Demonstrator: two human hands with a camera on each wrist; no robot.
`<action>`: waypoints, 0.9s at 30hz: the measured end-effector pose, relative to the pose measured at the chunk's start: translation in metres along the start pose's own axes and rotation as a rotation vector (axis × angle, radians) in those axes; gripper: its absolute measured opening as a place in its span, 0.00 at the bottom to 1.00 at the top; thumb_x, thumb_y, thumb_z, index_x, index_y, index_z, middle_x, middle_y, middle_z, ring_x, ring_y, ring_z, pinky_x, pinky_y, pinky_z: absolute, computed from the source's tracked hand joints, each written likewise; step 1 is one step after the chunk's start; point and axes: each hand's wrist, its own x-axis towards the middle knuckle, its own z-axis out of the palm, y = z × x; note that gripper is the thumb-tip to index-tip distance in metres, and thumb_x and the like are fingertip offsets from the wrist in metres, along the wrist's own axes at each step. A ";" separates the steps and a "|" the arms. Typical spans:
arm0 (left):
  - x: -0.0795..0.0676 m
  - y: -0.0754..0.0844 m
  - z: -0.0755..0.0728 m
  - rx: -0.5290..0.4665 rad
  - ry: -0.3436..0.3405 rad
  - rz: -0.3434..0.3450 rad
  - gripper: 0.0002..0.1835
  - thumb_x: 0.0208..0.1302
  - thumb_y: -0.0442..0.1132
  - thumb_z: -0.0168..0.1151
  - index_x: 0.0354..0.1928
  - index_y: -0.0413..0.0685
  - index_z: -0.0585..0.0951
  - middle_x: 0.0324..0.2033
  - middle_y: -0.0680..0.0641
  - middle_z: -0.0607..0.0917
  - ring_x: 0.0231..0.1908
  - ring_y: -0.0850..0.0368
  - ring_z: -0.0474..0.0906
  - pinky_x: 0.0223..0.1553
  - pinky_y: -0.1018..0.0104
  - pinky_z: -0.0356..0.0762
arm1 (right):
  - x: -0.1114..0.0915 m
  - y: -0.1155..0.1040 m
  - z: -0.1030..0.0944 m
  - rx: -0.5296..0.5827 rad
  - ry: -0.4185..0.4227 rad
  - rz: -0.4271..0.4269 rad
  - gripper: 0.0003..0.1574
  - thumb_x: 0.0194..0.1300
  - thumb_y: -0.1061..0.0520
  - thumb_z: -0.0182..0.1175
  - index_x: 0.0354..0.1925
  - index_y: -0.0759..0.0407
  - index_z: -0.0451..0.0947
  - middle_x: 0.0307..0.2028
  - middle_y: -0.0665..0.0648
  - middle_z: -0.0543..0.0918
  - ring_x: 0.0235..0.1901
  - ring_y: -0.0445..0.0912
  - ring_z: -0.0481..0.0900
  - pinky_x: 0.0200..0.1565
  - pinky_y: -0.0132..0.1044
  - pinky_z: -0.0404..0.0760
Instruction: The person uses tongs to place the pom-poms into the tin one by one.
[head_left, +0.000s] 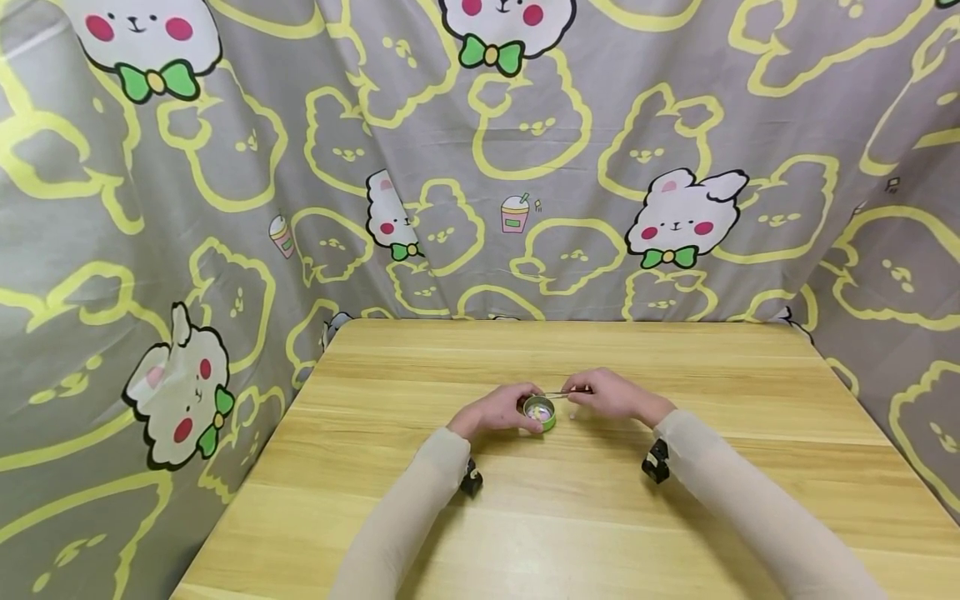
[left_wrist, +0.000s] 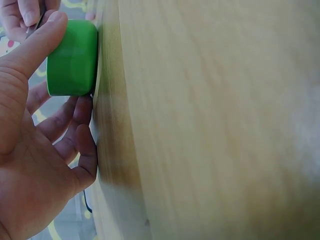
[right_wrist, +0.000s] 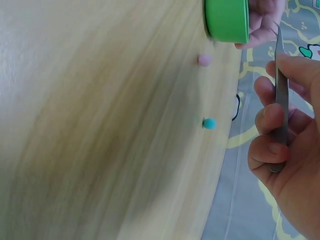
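My left hand (head_left: 501,408) holds a small round green tin (head_left: 551,422) that stands on the table, thumb on the near side and fingers round the far side. Inside the tin lie several small coloured bits. My right hand (head_left: 613,395) grips metal tweezers (right_wrist: 281,102), fingers curled round the shaft. Their thin tips point left, over the tin's far rim, and no item shows between them. In the right wrist view, a pink ball (right_wrist: 203,59) and a teal ball (right_wrist: 209,123) lie on the tabletop beside the tin, below the right hand.
Both hands work near the middle of a light wooden table (head_left: 570,533). A grey curtain (head_left: 577,283) with yellow outlines and cartoon animals hangs behind the table and along both sides. Black camera mounts sit under both wrists.
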 end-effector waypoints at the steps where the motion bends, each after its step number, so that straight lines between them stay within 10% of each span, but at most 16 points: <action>1: 0.000 0.000 0.000 0.001 -0.001 -0.004 0.28 0.53 0.48 0.72 0.55 0.51 0.74 0.42 0.56 0.79 0.43 0.64 0.74 0.47 0.69 0.70 | 0.000 0.000 -0.001 0.005 0.004 -0.002 0.11 0.69 0.57 0.55 0.45 0.56 0.81 0.41 0.51 0.83 0.37 0.41 0.76 0.39 0.39 0.74; 27: -0.001 -0.001 0.001 -0.044 -0.008 -0.031 0.27 0.53 0.47 0.72 0.55 0.54 0.74 0.43 0.55 0.79 0.43 0.63 0.74 0.46 0.68 0.70 | -0.023 0.017 -0.018 0.011 0.002 0.062 0.09 0.67 0.58 0.57 0.43 0.58 0.81 0.34 0.50 0.82 0.25 0.39 0.69 0.28 0.34 0.69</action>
